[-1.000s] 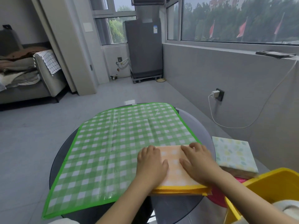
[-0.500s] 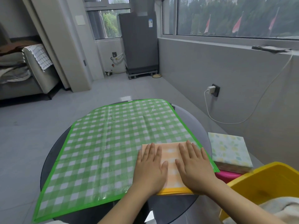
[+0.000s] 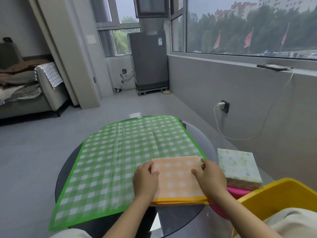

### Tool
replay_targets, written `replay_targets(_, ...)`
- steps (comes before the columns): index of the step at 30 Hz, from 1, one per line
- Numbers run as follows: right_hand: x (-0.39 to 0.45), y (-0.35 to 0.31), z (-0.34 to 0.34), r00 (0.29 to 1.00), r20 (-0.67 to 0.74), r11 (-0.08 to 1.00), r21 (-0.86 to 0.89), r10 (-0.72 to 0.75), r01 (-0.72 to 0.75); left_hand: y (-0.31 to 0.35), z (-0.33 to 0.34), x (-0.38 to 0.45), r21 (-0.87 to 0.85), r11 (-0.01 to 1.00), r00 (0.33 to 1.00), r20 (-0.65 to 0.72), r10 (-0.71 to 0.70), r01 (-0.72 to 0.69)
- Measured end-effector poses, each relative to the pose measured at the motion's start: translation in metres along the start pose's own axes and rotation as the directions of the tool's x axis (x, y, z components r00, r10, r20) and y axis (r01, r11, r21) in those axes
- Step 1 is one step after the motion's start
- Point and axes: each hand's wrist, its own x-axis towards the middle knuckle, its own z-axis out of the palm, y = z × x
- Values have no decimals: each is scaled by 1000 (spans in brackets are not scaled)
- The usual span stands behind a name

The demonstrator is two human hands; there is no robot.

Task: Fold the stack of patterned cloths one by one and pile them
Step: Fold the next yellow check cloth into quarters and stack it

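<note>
I am gripping the folded orange checked cloth (image 3: pixel 178 177) at both side edges, my left hand (image 3: pixel 145 179) curling round its left edge and my right hand (image 3: pixel 211 177) pinching its right edge. It is lying on the green checked cloth (image 3: pixel 120 152) spread over the table (image 3: pixel 208 143), beside the pile of folded cloths (image 3: pixel 239 167).

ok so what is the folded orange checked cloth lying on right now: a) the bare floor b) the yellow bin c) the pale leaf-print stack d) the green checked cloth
d: the folded orange checked cloth, gripped at its sides by both hands, lies on the near right corner of the spread green checked cloth.
</note>
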Motion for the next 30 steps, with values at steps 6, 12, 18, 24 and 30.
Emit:
replay_targets(6, 20, -7, -25, 973, 173, 980, 99, 151, -170, 17, -15, 24, -207, 919, 940, 139, -313, 336)
replay_targets(12, 30, -4, -37, 971, 167, 899, 377, 172, -224, 39, -20, 32, -370, 838, 915, 191, -355, 402)
replay_targets(18, 44, 3, -61, 978, 95, 824, 526, 188, -209, 70, -18, 35, -500, 803, 946, 177, -272, 324)
replay_targets(24, 60, 8, -97, 980, 47, 693, 700, 194, -171, 115, -9, 40, -608, 752, 966, 188, -175, 254)
replay_targets(30, 77, 28, -140, 970, 95, 549, 811, 222, -205, 163, 20, 44, -656, 720, 971, 208, -119, 229)
